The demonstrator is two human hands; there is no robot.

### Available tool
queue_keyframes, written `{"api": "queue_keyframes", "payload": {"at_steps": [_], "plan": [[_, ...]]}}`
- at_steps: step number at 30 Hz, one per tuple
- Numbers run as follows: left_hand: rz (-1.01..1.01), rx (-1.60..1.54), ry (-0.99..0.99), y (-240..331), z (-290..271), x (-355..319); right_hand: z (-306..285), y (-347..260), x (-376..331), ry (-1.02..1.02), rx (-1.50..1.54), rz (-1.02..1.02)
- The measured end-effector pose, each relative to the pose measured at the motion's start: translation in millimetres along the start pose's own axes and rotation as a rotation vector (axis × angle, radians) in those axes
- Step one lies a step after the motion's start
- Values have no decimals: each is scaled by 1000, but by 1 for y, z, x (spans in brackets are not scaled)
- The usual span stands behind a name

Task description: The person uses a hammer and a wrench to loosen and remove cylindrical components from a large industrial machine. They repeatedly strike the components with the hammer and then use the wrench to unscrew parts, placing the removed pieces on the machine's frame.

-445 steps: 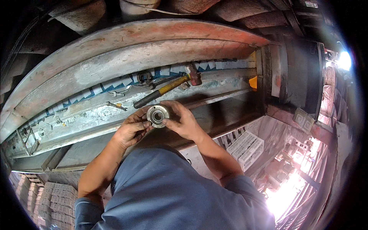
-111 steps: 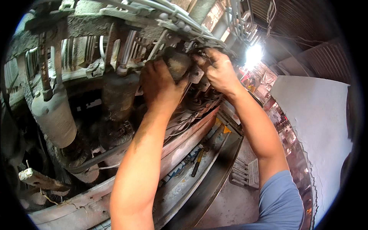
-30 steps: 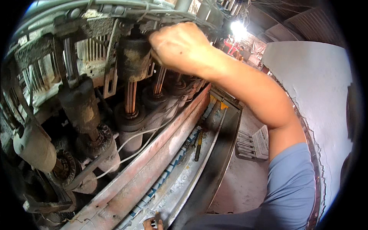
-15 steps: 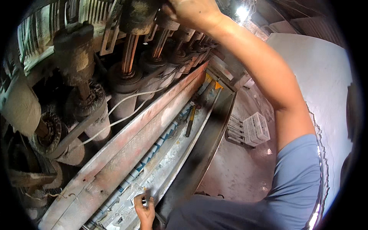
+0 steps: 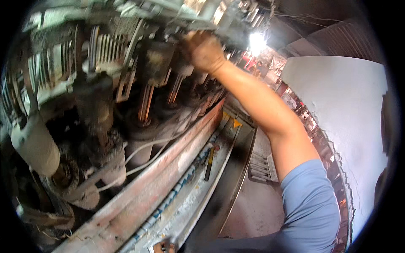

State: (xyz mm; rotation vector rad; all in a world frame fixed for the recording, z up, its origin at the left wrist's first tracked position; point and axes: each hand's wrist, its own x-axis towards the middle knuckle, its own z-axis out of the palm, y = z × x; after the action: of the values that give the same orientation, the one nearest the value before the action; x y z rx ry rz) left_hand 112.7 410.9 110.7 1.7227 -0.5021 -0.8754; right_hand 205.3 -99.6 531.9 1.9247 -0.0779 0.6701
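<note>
My right arm reaches up and across, and my right hand (image 5: 204, 51) is raised among the machine's upper parts, right against a dark cylindrical housing (image 5: 158, 57). Motion smears its fingers, so their grip does not show. At the lower edge only the fingertips of my left hand (image 5: 163, 247) are visible, curled together over the pale metal bed (image 5: 185, 211); a small dark spot shows between them, too little to name. Farther along the bed lies a hammer (image 5: 209, 163) with a yellow and black handle.
Several dark spindles (image 5: 145, 103) stand in a row at the left, behind a long worn reddish rail (image 5: 139, 194). White cables (image 5: 143, 168) droop past them. A toothed blue strip (image 5: 173, 194) runs along the bed. A slatted crate (image 5: 262, 168) stands on the floor at the right.
The view has tilted upward, so more of the machine's top shows. My right hand appears lower in the picture and my left hand has slid mostly below the lower edge. The hammer stays put.
</note>
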Motion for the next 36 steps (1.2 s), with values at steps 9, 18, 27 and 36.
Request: {"api": "queue_keyframes", "payload": {"at_steps": [9,18,27,36], "plan": [[22,26,-37,-4,2,2,-51,1,-9,195,336,181],[-19,-333,56,-26,24,8,-122,-28,24,-345,295,230],[102,-7,4,20,4,15,-140,-37,59,-249,367,0],[66,64,0,3,8,23,2,-5,-22,-17,179,53]]}}
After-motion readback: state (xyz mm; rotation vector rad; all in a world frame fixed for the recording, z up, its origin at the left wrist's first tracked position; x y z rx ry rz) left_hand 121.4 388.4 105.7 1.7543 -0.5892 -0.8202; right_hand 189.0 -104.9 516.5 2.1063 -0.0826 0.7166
